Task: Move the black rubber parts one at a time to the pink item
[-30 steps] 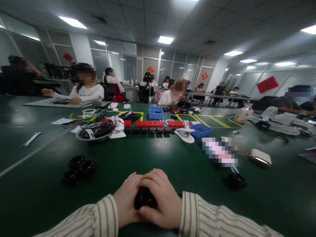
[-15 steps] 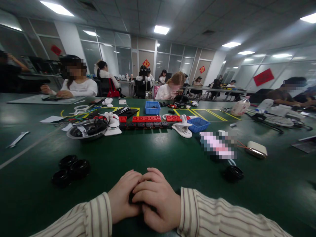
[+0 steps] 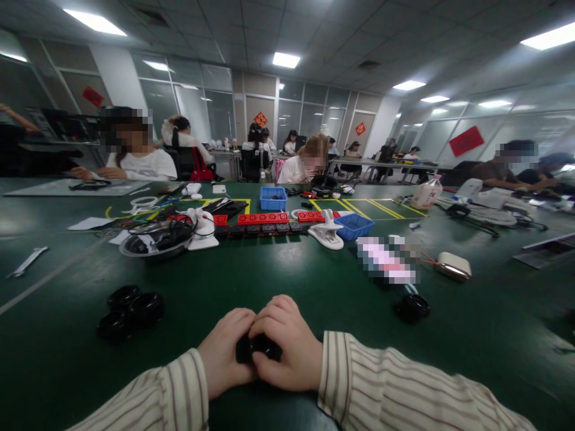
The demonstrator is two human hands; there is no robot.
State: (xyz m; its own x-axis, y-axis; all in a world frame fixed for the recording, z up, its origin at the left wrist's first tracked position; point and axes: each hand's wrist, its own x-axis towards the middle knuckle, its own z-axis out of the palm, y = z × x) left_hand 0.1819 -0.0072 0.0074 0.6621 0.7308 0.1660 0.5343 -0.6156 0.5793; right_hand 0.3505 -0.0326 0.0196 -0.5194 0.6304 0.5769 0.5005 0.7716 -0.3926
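Note:
Near the front of the green table, my left hand [image 3: 227, 350] and my right hand [image 3: 287, 347] meet with fingers curled over a glossy black round piece [image 3: 266, 345]. The right thumb and fingers wrap its right side; the left fingers and thumb close round its left side. Much of it is covered, so I cannot tell whether it is one piece or two. To the left sits a cluster of 3 glossy black ring-shaped pieces [image 3: 131, 312]. One more black ring-shaped piece [image 3: 414, 306] lies at the right, by a pale strap.
Farther back are a bowl of black cables [image 3: 157, 239], a white clip stand [image 3: 327, 232], red socket strips [image 3: 263, 218], a blue bin [image 3: 354, 225] and another blue bin [image 3: 273, 199]. A wrench [image 3: 27, 261] lies left, a white case [image 3: 453, 266] right. Several people sit beyond.
My right hand has shifted and its thumb has come up, so more of the black piece shows between my hands. The view has turned slightly right.

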